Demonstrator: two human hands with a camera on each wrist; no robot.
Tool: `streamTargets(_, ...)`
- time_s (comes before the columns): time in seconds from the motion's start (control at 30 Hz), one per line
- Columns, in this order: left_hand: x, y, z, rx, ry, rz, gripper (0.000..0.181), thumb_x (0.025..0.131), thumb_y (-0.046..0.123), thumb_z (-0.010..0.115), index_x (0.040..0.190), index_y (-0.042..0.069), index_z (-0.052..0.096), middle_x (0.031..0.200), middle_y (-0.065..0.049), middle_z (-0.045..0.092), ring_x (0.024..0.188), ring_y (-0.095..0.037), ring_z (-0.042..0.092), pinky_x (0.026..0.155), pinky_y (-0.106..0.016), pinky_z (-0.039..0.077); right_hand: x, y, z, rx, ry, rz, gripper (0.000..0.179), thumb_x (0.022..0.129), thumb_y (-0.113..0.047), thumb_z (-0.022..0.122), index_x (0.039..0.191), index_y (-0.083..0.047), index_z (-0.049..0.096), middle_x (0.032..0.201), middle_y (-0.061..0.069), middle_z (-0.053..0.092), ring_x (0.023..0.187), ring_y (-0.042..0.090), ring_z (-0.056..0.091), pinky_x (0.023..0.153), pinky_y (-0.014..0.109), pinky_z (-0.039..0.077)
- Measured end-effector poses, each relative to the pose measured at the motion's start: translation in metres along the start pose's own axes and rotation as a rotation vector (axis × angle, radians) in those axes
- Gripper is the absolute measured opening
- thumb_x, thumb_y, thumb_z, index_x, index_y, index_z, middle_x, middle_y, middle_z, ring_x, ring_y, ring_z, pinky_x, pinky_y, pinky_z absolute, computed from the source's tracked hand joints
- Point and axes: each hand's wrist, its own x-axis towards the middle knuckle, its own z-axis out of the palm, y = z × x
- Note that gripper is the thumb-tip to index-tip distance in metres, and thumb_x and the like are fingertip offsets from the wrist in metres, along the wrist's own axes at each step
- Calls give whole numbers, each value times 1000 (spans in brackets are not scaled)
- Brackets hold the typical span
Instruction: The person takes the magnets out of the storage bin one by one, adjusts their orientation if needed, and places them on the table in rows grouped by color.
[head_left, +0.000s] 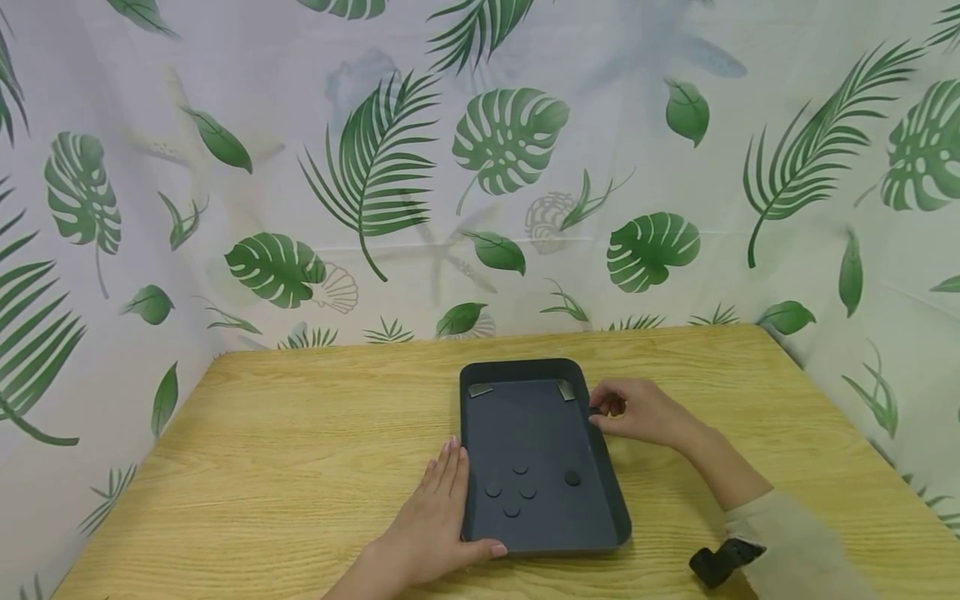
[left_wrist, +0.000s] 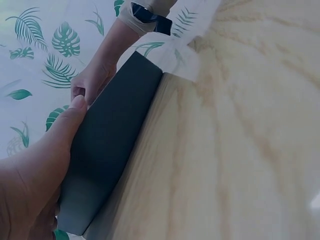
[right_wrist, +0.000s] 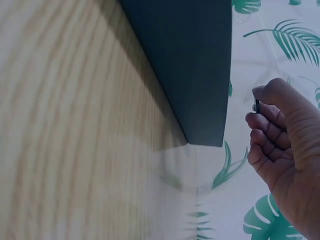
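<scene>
A dark grey rectangular tray (head_left: 536, 425) with raised walls lies on the table. Along its left wall and near corner rests my left hand (head_left: 431, 525), fingers straight, thumb stretched along the near edge. In the left wrist view that thumb (left_wrist: 67, 122) lies at the wall's top edge. Beside the far right wall, my right hand (head_left: 645, 412) pinches a small thin dark piece (right_wrist: 257, 105) between thumb and forefinger. It shows edge-on, so its full shape is hidden. Several dark round discs lie on the tray's floor, among them a darker disc (head_left: 573, 477) to the right.
Two shiny metal-looking pieces sit in the tray's far corners, one left (head_left: 480, 390) and one right (head_left: 566, 391). The wooden table (head_left: 300, 450) extends on both sides. Leaf-print cloth (head_left: 412, 167) hangs behind and at the sides. A black strap device (head_left: 723, 562) is on the right sleeve.
</scene>
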Motion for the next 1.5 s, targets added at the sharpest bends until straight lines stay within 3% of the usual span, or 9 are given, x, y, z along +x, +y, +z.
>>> streamTargets(0.37, 0, 3, 0, 25, 22, -9, 111, 82, 74, 46, 149, -7, 9, 157, -22, -3, 145, -31, -4, 116, -47, 14, 1, 16, -10, -20, 59, 60, 9, 82, -9, 71, 89, -9, 65, 79, -6, 61, 69, 3, 53, 61, 24, 47)
streamTargets(0.8, 1, 4, 0, 3, 11, -7, 111, 82, 73, 48, 149, -7, 9, 157, -22, -3, 145, -31, -4, 115, -48, 15, 4, 40, -12, -40, 68, 149, 10, 83, -9, 70, 89, -5, 65, 75, -3, 60, 67, 7, 54, 60, 25, 47)
streamTargets(1.5, 1, 2, 4, -26, 0, -16, 111, 82, 74, 47, 149, -5, 8, 157, -21, -4, 145, -32, -4, 115, -49, 15, 17, 67, 4, 49, 76, 266, 14, 84, -12, 69, 91, -1, 65, 79, 4, 63, 71, 13, 57, 61, 27, 48)
